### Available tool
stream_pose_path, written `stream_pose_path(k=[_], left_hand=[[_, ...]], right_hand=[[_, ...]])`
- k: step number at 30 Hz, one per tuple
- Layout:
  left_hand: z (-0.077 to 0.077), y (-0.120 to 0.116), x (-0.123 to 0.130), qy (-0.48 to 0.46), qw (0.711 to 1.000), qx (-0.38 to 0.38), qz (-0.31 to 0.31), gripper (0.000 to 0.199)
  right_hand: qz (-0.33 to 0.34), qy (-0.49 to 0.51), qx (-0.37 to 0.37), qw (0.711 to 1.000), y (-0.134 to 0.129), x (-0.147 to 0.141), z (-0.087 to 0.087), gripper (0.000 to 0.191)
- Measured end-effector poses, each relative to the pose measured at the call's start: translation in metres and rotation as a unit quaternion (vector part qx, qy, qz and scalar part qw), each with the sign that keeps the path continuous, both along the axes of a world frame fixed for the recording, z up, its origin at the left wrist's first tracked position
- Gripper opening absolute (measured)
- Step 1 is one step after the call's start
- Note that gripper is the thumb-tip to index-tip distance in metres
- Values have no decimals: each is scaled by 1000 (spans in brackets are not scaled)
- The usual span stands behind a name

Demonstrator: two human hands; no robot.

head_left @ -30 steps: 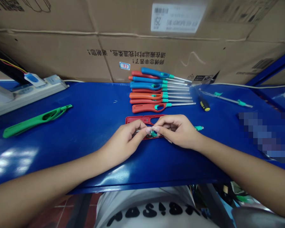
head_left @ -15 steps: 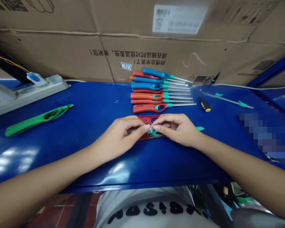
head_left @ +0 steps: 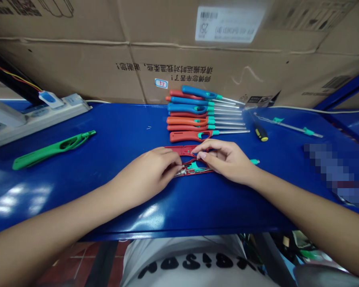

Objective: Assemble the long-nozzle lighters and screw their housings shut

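Two halves of a red lighter casing lie one behind the other between my hands. The rear red half (head_left: 182, 150) shows its inner side. In the front half sit a teal trigger (head_left: 193, 166), thin wires and a small metallic part (head_left: 181, 172). My left hand (head_left: 157, 169) is closed over the left end of the front half, thumb and fingers pinched by the metallic part; what they grip is hidden. My right hand (head_left: 227, 159) hovers over the right end, thumb and index finger slightly apart with nothing visible between them. A teal tip (head_left: 255, 162) shows beyond my right hand.
Behind lie several assembled long lighters (head_left: 191, 136) in a row. A black-and-yellow screwdriver (head_left: 261, 132) and a metal rod with teal pieces (head_left: 293, 126) are at right. At left are a green casing (head_left: 54, 150) and a power strip (head_left: 38, 117). A cardboard box (head_left: 92, 71) stands behind.
My hands have drawn apart from their shared pinch on a small part. My left hand has moved down over the front half, uncovering the teal trigger. The view has shifted slightly.
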State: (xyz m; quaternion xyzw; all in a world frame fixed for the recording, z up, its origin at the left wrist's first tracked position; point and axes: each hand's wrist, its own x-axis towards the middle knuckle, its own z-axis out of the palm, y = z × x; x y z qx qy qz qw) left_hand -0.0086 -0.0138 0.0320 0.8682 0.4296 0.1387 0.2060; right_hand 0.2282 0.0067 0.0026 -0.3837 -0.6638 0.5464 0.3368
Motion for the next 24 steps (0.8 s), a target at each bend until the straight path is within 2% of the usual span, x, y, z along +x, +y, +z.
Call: stream_pose_path(k=[3, 10, 15, 19, 24], left_hand=[[4, -1, -1, 24, 1000, 4, 4, 18], [14, -4, -5, 70, 997, -26, 0, 10], [13, -11, -2, 107, 994, -18, -8, 28], [10, -18, 0, 138, 990, -29, -28, 16], [14, -14, -3, 109, 994, -27, -12, 10]], right_hand=[[-3, -1, 0, 1000, 0, 0, 1, 21], [-13, 1, -9, 1000, 0, -1, 2, 19], [-12, 6, -9, 1000, 0, -1, 1, 18], [-10, 5, -16, 1000, 1, 0, 1, 19], [-11, 2, -15, 1000, 0, -1, 2, 19]])
